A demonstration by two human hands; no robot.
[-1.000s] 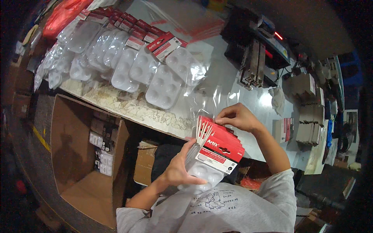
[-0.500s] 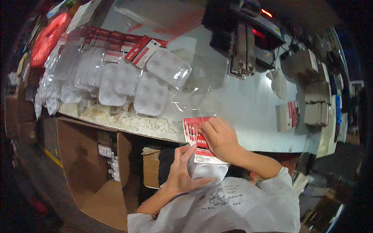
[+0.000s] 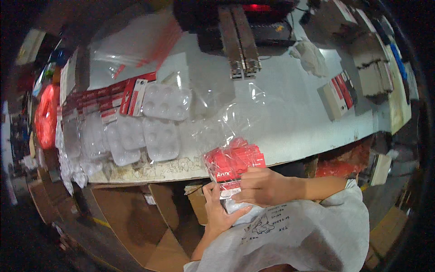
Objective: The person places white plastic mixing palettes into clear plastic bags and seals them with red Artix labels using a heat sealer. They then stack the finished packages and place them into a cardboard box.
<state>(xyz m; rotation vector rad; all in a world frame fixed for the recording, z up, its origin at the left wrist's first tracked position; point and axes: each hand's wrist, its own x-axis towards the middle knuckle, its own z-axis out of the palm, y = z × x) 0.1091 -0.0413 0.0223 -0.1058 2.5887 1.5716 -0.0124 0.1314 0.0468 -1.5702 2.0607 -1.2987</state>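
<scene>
Right hand [image 3: 267,186] lies across the red packs [image 3: 234,163], so their lower halves are covered, and how many sit in that fan can't be counted. Left hand [image 3: 217,209] is mostly tucked under them, palm out of sight. The machine [image 3: 240,27] at the back of the worktop [image 3: 290,109] is cut off by the top edge. Far left, the red bag [image 3: 46,115] smears into blur.

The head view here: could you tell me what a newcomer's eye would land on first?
First, the stack of red-carded packs in a clear bag at the table's near edge, held between the left hand and right hand. Next, the rows of clear blister trays spread over the left of the white table. A dark machine with a red light stands at the far side.
</scene>
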